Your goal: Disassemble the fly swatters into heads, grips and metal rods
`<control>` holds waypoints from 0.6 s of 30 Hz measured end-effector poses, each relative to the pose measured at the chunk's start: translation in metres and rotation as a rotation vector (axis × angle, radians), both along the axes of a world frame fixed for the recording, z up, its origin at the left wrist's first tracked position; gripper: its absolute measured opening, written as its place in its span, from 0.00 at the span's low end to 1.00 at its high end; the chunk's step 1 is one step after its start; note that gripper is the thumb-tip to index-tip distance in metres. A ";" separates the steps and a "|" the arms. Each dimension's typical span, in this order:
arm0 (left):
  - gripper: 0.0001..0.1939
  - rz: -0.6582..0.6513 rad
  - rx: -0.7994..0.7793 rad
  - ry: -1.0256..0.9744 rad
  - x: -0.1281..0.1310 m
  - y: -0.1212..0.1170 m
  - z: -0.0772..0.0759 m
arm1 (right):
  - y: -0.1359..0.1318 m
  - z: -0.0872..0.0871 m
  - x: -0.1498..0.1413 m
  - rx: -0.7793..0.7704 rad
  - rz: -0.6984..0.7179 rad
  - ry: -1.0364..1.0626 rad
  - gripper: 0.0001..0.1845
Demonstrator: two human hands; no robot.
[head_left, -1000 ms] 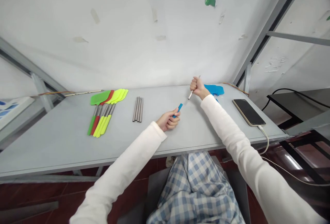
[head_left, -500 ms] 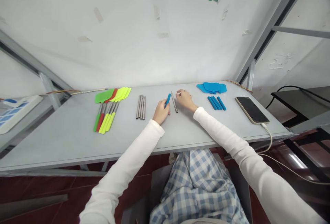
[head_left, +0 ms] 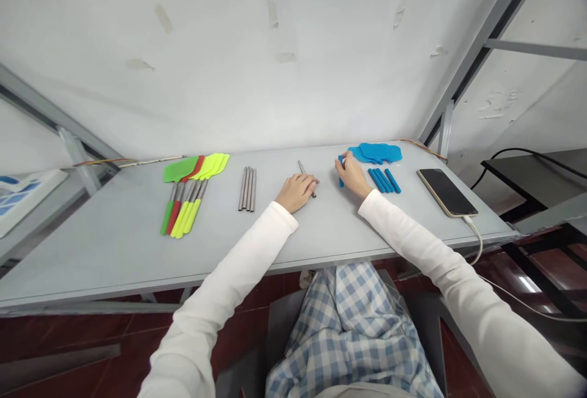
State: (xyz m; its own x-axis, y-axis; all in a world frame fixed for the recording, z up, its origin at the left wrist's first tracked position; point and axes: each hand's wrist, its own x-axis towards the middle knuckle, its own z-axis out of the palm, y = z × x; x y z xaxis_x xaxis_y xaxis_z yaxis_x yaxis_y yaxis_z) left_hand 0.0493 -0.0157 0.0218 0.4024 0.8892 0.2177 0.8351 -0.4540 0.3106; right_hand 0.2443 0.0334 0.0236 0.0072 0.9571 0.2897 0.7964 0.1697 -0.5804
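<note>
My left hand (head_left: 297, 192) is closed over a metal tube (head_left: 301, 167) near the middle of the table. The tube's far end and a bit of its near end stick out past the fingers. To the right, my right hand (head_left: 352, 175) pinches a blue handle grip (head_left: 340, 172), held upright and partly hidden by the fingers. Beside that hand lie several more blue handle grips (head_left: 384, 181) in a row. Just behind them rests a stack of flat blue paddle heads (head_left: 376, 153). Left of my left hand, several metal tubes (head_left: 247, 189) lie side by side.
Green, red and yellow fly swatters (head_left: 186, 196) lie fanned out on the left of the grey table (head_left: 114, 245). A phone (head_left: 447, 192) with a white charging cable (head_left: 476, 236) is at the right. A white wall (head_left: 220, 92) rises behind the table.
The blue handle grip has passed from my left hand to my right, which has moved right with it. My left hand has come over the metal tube and closed on it.
</note>
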 end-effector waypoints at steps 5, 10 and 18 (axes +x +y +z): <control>0.14 0.133 0.103 0.111 -0.025 -0.003 0.002 | -0.017 -0.004 0.032 -0.057 0.007 -0.378 0.18; 0.12 0.324 0.116 0.182 -0.062 -0.015 0.002 | -0.027 -0.009 0.057 0.075 -0.041 -0.576 0.19; 0.32 0.685 -0.134 0.076 -0.102 -0.023 0.011 | -0.017 -0.017 0.084 0.267 -0.102 -0.579 0.17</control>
